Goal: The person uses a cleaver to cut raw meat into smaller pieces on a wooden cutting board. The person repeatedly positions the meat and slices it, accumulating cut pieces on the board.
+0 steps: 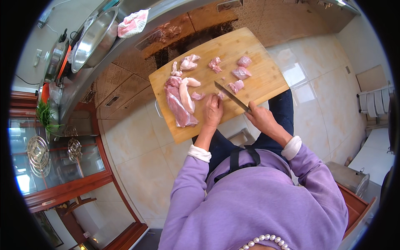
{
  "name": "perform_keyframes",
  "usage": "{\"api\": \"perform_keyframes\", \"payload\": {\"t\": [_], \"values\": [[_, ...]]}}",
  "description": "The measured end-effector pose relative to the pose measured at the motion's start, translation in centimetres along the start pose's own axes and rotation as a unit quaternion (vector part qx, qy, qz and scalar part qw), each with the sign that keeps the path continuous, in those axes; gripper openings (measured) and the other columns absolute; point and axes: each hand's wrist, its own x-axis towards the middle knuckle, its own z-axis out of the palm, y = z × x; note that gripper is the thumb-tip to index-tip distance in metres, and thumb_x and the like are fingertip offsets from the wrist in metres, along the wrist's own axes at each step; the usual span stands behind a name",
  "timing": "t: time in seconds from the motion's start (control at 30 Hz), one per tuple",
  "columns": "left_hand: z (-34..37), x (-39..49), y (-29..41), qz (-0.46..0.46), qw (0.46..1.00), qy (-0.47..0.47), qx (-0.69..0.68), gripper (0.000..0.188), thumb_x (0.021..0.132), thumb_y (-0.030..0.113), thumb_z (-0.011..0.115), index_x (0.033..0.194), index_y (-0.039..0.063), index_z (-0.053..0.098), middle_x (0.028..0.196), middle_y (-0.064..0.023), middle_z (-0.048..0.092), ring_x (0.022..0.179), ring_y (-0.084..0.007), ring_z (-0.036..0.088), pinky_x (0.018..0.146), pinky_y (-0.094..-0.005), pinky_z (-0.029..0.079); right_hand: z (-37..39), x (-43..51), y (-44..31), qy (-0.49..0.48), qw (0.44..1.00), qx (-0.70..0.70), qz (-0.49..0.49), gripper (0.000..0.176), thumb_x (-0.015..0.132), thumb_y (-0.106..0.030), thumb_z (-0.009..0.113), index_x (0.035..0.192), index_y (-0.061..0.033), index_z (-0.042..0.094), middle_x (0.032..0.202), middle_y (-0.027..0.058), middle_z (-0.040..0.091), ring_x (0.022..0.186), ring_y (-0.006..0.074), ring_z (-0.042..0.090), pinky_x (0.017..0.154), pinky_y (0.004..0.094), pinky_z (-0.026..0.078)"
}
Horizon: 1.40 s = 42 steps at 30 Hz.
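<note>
My right hand (261, 117) is closed round the handle of a cleaver-like kitchen knife (232, 96), whose blade lies slantwise over a wooden cutting board (265, 72). Just left of the blade, the fingertips of my left hand (213, 107) touch a small piece of raw meat (220, 95). A long raw cut of meat (176, 107) and a pale curved strip (186, 95) lie at the board's left. Further up are knobbly pieces (189, 62) and a small lump (215, 64). Several cut chunks (241, 73) lie right of the knife.
The board rests over my knees above a tiled floor (140, 156). A steel basin (95, 39) and a pink and white cloth (133, 23) are on the counter at upper left, beside green onions or similar greens (46, 117). Patterned cabinets (125, 84) stand beyond the board.
</note>
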Motion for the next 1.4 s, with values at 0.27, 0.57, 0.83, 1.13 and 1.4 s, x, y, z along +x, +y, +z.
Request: {"api": "perform_keyframes", "payload": {"t": [0.27, 0.57, 0.83, 1.13, 1.4], "values": [[0.6, 0.0, -0.7, 0.030, 0.999, -0.010, 0.030, 0.006, 0.082, 0.003, 0.068, 0.088, 0.003, 0.069, 0.096, -0.0141, 0.068, 0.092, -0.0355, 0.065, 0.080, -0.0453, 0.053, 1.1, 1.9, -0.4, -0.002, 0.999, -0.023, -0.045, 0.030, 0.096, -0.025, 0.062, 0.106, -0.0023, 0.046, 0.081, 0.0254, 0.068, 0.081, 0.0471, 0.067, 0.068, 0.0580, 0.051], [-0.2, 0.5, -0.9, 0.003, 1.000, 0.006, -0.004, 0.012, 0.082, 0.005, 0.069, 0.091, 0.000, 0.063, 0.094, -0.0172, 0.063, 0.091, -0.0401, 0.061, 0.082, -0.0479, 0.050, 4.1, 6.0, -0.9, 0.056, 0.995, 0.035, -0.076, 0.031, 0.094, -0.023, 0.064, 0.108, -0.0018, 0.045, 0.081, 0.0270, 0.067, 0.080, 0.0502, 0.066, 0.068, 0.0590, 0.051], [0.5, 1.9, 1.9, -0.052, 0.998, -0.030, 0.000, 0.020, 0.080, 0.009, 0.074, 0.092, 0.001, 0.060, 0.092, -0.0171, 0.062, 0.095, -0.0402, 0.059, 0.085, -0.0498, 0.047, 2.2, 1.9, 0.2, 0.012, 1.000, 0.020, 0.011, 0.032, 0.096, -0.024, 0.064, 0.104, 0.0003, 0.045, 0.083, 0.0305, 0.066, 0.082, 0.0513, 0.064, 0.070, 0.0575, 0.051], [1.8, 1.3, 0.8, 0.049, 0.999, -0.011, -0.013, 0.011, 0.078, -0.001, 0.068, 0.087, 0.001, 0.063, 0.092, -0.0182, 0.063, 0.088, -0.0410, 0.061, 0.077, -0.0493, 0.050, 1.3, 0.6, 0.7, -0.020, 0.999, 0.039, 0.026, 0.031, 0.098, -0.024, 0.062, 0.103, -0.0003, 0.044, 0.082, 0.0291, 0.066, 0.081, 0.0508, 0.064, 0.068, 0.0576, 0.050], [1.5, 1.6, 0.3, 0.088, 0.995, -0.050, -0.005, 0.009, 0.081, 0.000, 0.066, 0.089, 0.001, 0.064, 0.101, -0.0169, 0.063, 0.091, -0.0391, 0.061, 0.078, -0.0483, 0.052, 3.3, 8.0, -1.7, 0.072, 0.993, 0.084, -0.043, 0.031, 0.096, -0.021, 0.062, 0.112, 0.0009, 0.047, 0.084, 0.0309, 0.066, 0.082, 0.0526, 0.064, 0.071, 0.0597, 0.050]]}}
